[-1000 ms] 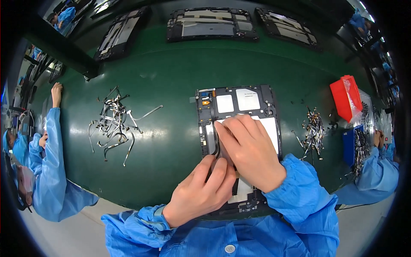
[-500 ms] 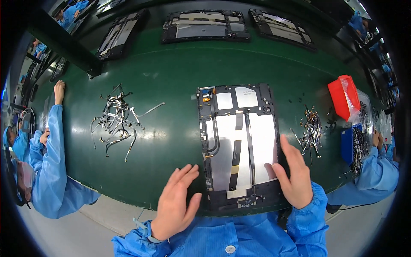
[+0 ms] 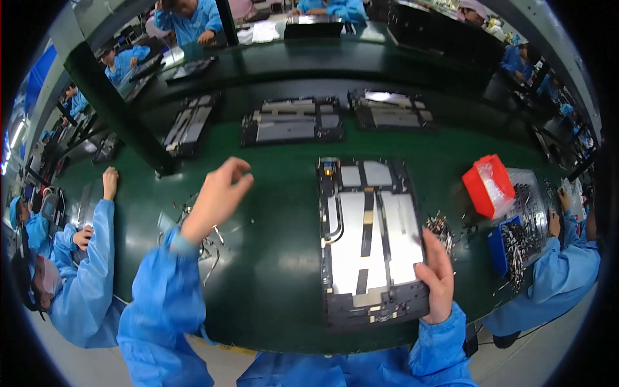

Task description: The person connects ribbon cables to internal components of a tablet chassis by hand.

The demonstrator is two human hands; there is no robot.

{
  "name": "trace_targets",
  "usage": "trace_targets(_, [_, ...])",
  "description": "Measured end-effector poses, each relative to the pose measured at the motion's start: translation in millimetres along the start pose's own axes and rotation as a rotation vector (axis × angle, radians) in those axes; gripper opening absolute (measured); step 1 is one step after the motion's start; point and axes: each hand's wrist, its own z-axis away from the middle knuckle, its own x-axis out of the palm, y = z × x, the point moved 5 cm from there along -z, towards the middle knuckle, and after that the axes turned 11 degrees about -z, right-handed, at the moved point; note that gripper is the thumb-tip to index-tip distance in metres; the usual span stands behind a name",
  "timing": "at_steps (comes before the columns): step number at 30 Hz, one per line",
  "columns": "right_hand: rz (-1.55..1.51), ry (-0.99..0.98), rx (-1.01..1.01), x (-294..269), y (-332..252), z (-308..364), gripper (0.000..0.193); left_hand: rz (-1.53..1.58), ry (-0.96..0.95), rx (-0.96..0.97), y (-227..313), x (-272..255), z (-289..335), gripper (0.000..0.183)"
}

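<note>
An opened tablet housing [image 3: 401,235], black-framed with silver panels and dark flat cables inside, is upright before me at the table's front. My right hand [image 3: 440,280] grips its lower right edge, thumb over the face and fingers along the side. Raised over the left part of the table, my left hand [image 3: 216,197] has curved fingers apart and nothing visible in them. Beneath that forearm lies a tangle of flat ribbon cables [image 3: 215,251], partly hidden. Another pile of small cables [image 3: 441,229] sits just beyond the housing's right edge.
Several similar tablet housings [image 3: 290,122] lie along the far side. A dark post [image 3: 122,116] rises at the left. At the right stand a red bin [image 3: 483,187], a blue bin [image 3: 500,251] and a clear tray [image 3: 532,187]. Co-workers [image 3: 87,264] sit at both sides.
My left hand has risen from beside the housing and moved forward and left. My right hand has closed on the housing's edge. The view has tilted up, showing more of the far side.
</note>
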Motion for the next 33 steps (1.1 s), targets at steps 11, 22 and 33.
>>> trace_targets(11, [-0.115,0.096,0.085,-44,-4,21,0.061,-0.301,0.016,-0.471,-75,62,-163,0.099])
trace_targets(22, [-0.044,0.113,0.028,-50,-34,-8,0.051,1.096,-0.163,-0.536,-81,37,-166,0.032])
trace_targets(33, [-0.029,-0.386,0.213,87,27,-143,0.046,1.188,0.214,-0.291,-57,-105,-141,0.016])
